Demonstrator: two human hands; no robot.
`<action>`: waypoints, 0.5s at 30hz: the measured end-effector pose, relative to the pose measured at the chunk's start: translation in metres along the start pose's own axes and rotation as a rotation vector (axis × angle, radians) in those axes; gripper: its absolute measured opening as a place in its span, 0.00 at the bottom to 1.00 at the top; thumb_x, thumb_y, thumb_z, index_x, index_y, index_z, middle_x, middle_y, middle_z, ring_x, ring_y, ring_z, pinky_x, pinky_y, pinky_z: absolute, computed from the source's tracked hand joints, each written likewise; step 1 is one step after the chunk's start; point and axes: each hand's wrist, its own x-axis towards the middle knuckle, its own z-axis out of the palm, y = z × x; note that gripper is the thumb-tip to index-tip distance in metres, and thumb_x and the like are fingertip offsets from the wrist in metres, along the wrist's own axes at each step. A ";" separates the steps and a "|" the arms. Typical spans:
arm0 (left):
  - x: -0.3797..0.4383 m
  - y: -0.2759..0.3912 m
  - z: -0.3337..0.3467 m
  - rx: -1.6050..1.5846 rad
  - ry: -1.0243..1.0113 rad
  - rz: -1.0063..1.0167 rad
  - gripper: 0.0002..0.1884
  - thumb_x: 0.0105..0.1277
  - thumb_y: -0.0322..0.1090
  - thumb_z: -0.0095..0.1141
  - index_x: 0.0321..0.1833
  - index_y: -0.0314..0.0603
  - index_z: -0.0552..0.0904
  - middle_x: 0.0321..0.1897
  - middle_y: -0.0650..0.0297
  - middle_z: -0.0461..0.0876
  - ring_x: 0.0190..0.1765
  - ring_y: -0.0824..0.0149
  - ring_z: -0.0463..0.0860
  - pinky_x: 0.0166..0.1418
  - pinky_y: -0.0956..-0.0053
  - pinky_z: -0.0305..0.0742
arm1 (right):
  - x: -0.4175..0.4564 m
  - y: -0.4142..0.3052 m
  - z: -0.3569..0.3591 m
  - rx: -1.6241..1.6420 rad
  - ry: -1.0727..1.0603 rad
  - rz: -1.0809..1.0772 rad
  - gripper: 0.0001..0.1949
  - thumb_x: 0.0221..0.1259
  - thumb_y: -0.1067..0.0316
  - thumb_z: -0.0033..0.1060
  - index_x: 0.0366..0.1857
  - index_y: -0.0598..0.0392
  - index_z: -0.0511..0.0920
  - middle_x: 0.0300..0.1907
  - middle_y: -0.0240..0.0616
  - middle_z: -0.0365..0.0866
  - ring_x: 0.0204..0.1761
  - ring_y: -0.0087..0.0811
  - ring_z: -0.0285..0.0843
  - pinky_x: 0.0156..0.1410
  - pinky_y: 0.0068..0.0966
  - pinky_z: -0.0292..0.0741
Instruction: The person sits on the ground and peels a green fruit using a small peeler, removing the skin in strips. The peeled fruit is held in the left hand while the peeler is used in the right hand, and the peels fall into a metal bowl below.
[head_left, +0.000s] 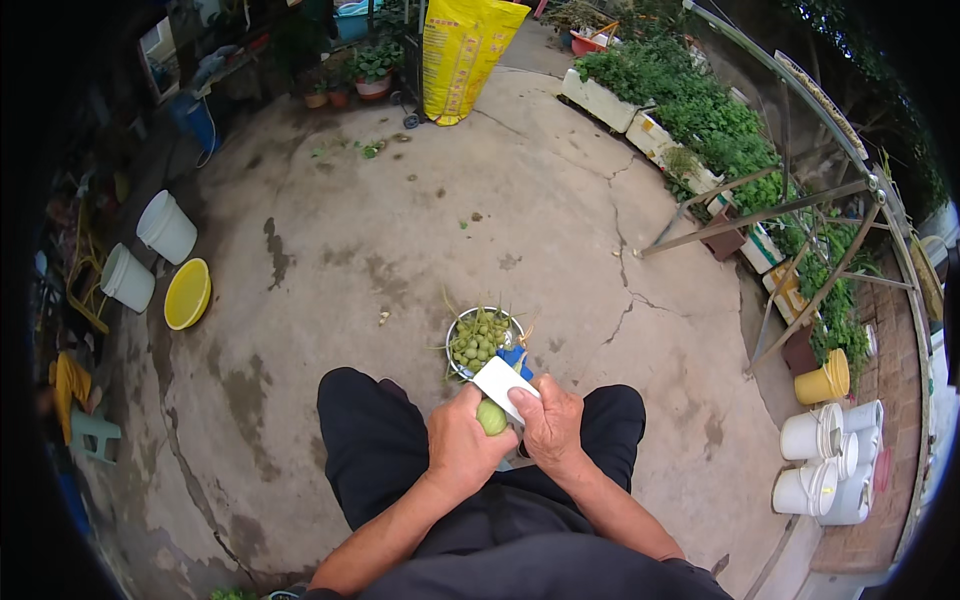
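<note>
My left hand (466, 444) is closed around a round green fruit or vegetable (491, 417), which shows between thumb and fingers. In my right hand (553, 420) is a flat white rectangular object (501, 384), its exact kind unclear, with my thumb on top. Its lower edge lies over or beside the green piece; contact cannot be told. Just beyond my hands a round metal-rimmed basin (450, 337) on the ground holds many small green fruits (477, 346) with thin stems. A blue item (517, 358) lies at the basin's right side, partly hidden by the white object.
White buckets (169, 229) and a yellow basin (187, 294) stand at left. Foam planters (600, 101) with leafy plants and a metal frame (757, 214) line the right, above several white pails (806, 433). A tall yellow sack (465, 60) stands ahead. A person's yellow-clothed part (69, 386) shows at far left.
</note>
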 end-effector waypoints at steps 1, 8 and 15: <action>0.000 0.000 0.000 0.044 0.010 0.010 0.19 0.48 0.32 0.70 0.41 0.32 0.79 0.31 0.47 0.84 0.33 0.50 0.86 0.38 0.62 0.78 | 0.006 0.000 -0.002 -0.005 0.025 0.040 0.17 0.68 0.58 0.67 0.27 0.58 0.74 0.19 0.46 0.72 0.20 0.35 0.71 0.29 0.32 0.71; -0.002 -0.001 0.001 0.147 0.053 0.081 0.20 0.47 0.32 0.71 0.41 0.32 0.77 0.30 0.46 0.82 0.34 0.44 0.84 0.39 0.58 0.77 | 0.006 0.000 -0.002 -0.086 0.020 -0.065 0.17 0.69 0.59 0.65 0.26 0.58 0.72 0.18 0.46 0.72 0.19 0.45 0.74 0.27 0.35 0.70; -0.007 0.005 -0.006 0.029 0.007 0.043 0.19 0.50 0.30 0.69 0.42 0.31 0.77 0.29 0.51 0.81 0.31 0.52 0.83 0.37 0.62 0.77 | 0.009 -0.008 -0.002 -0.014 0.102 0.052 0.20 0.71 0.56 0.64 0.25 0.60 0.71 0.16 0.43 0.68 0.19 0.30 0.66 0.26 0.33 0.67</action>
